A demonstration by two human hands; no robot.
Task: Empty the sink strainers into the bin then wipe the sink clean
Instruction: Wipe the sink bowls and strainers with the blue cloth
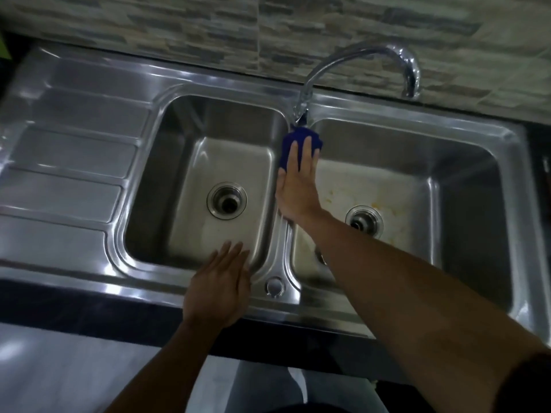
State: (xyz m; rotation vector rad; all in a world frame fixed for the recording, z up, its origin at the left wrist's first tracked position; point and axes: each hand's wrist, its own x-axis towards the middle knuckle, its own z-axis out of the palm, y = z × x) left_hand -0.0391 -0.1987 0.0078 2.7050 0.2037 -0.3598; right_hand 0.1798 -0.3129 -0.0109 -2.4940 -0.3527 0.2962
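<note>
A steel double sink (208,81) fills the view. My right hand (296,186) presses a blue cloth (293,141) flat on the divider between the two bowls, just below the tap's base. My left hand (219,289) rests flat, fingers apart, on the front rim at the left bowl's near right corner. The left bowl (190,234) has an open drain hole (227,200) with no strainer in it. The right bowl (402,186) shows yellowish stains around its drain (364,219), which my right forearm partly covers.
A curved chrome tap (357,59) rises from the back rim and arches right. A ribbed draining board (68,162) lies on the left. A stone-tile wall (268,28) runs behind. A dark counter edge (74,305) borders the front.
</note>
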